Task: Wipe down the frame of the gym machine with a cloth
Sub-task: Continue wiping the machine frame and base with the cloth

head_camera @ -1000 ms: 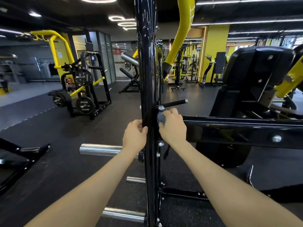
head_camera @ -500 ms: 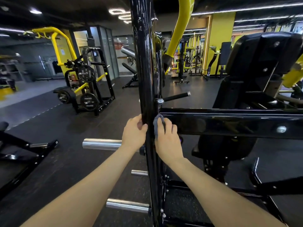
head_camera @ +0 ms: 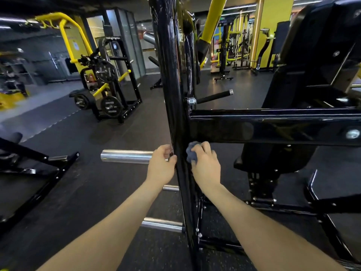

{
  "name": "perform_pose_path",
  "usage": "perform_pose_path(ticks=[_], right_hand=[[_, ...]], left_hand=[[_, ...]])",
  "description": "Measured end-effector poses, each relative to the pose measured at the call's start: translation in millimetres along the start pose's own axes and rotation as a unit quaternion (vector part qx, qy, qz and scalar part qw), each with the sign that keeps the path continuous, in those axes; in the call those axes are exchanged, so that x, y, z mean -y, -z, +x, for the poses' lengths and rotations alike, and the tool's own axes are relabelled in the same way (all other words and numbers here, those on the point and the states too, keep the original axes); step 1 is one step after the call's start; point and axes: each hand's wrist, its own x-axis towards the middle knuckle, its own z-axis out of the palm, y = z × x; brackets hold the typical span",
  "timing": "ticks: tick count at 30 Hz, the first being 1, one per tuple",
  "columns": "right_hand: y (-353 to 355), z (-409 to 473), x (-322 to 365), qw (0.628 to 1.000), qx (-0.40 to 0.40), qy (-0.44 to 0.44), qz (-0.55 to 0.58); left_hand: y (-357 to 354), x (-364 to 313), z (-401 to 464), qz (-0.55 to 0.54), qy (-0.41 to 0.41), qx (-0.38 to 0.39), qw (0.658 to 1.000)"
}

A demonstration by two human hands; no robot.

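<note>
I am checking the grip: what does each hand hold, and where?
The right hand holds the bunched cloth in its fingers, against the black upright post. The left hand grips that post's left edge.

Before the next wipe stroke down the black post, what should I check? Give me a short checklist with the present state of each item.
1. Cloth held firmly in the right hand: ok, fingers curl around it.
2. Cloth touching the upright post: ok, pressed on its right side below the horizontal beam.
3. Left hand steadying the post: ok, it grips the left edge.
4. Path downward free: not ok, bolts and chrome pegs sit lower on the post.
5. Left hand clear of the upper chrome peg: cannot tell, it sits directly beside it.
6. Cloth clean enough: cannot tell.
</note>
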Motion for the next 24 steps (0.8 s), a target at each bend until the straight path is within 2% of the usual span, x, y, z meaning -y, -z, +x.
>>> perform_pose_path(ticks=[2,4,6,8,9,11,13,16,19,24], right_hand=[[-4.6,-3.9,-7.9,0.998,0.058,-0.018,-0.009],[5.1,-2.7,-6.8,0.999,0.034,0.006,-0.001],[17.5,-1.3,-2.4,0.996,-0.058,0.056,0.034],[28.4,6.0,-3.2,0.974,-0.199,0.098,0.045],[33.8,12.9,-5.3,0.96,-0.259,0.094,0.045],[40.8,27.2,-8.5,0.946,-0.317,0.042,0.054],[34.3,35.1,-4.9,0.948,-0.311,0.036,0.058],[7.9,32.6,8.2,0.961,-0.243,0.112,0.073],[-4.4,29.1,3.3,0.962,-0.222,0.115,0.107],[-22.6,7.4,-14.2,0.968,-0.198,0.127,0.089]], left_hand=[[-1.9,0.9,-0.3,0.002,0.002,0.007,1.0],[-2.7,-2.5,0.3,0.002,-0.003,0.006,1.0],[-3.2,-6.8,-0.1,0.0,0.001,-0.001,1.0],[-3.9,-9.6,-0.9,-0.01,0.011,-0.008,1.0],[-4.3,-10.3,-0.9,-0.017,0.015,-0.009,1.0],[-4.6,-11.5,-1.6,-0.023,0.022,-0.007,0.999],[-4.0,-12.6,-1.5,-0.02,0.022,-0.006,1.0],[-2.8,-11.8,-2.1,-0.013,0.015,-0.004,1.0],[-2.9,-7.5,-4.5,-0.005,0.006,0.003,1.0],[-8.2,2.5,-9.5,-0.003,0.022,0.022,1.0]])
